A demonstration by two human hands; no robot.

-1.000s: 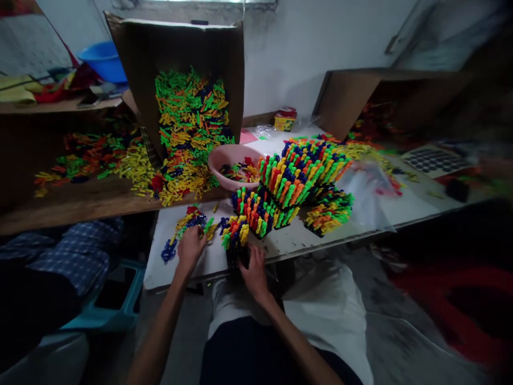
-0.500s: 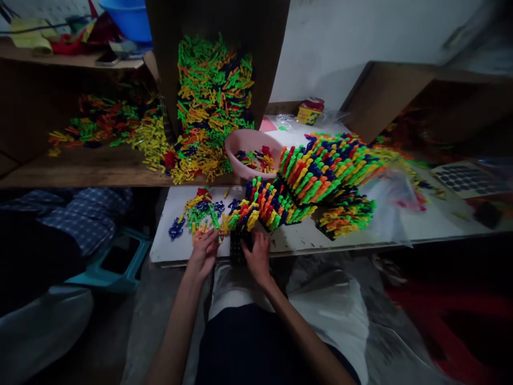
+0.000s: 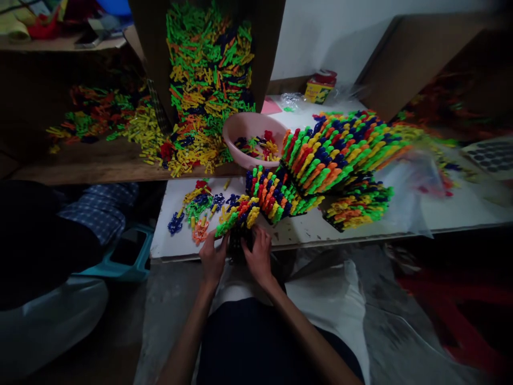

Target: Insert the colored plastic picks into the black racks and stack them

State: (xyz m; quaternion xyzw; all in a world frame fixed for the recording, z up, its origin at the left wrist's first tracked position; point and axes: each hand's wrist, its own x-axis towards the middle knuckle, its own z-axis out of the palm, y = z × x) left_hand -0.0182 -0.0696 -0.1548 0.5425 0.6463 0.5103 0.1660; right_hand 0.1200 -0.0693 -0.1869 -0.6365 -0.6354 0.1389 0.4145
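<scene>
My right hand [image 3: 258,255] grips the right side of a black perforated holder [image 3: 236,241] at the table's front edge, its thumb along the near side. Rows of small coloured plastic pieces [image 3: 242,209] stand upright in the holder's far part. My left hand [image 3: 213,259] is at the holder's left side, fingers pinched at a small green plastic piece [image 3: 223,226]; the fingertips are partly hidden. Left of the holder, loose pieces lie in a pile: blue [image 3: 175,223], green [image 3: 197,207] and orange [image 3: 200,231].
Filled holders of upright pieces [image 3: 326,155] stand to the right. Behind is a pink bowl [image 3: 236,144] with loose pieces. A large heap [image 3: 208,80] lies in a box at the back. A person's checked sleeve [image 3: 105,211] and a teal stool [image 3: 140,262] are at the left.
My left hand has moved right, from the loose pile to the holder's left side, where green now shows. My right hand stays on the holder. The camera view has tilted down.
</scene>
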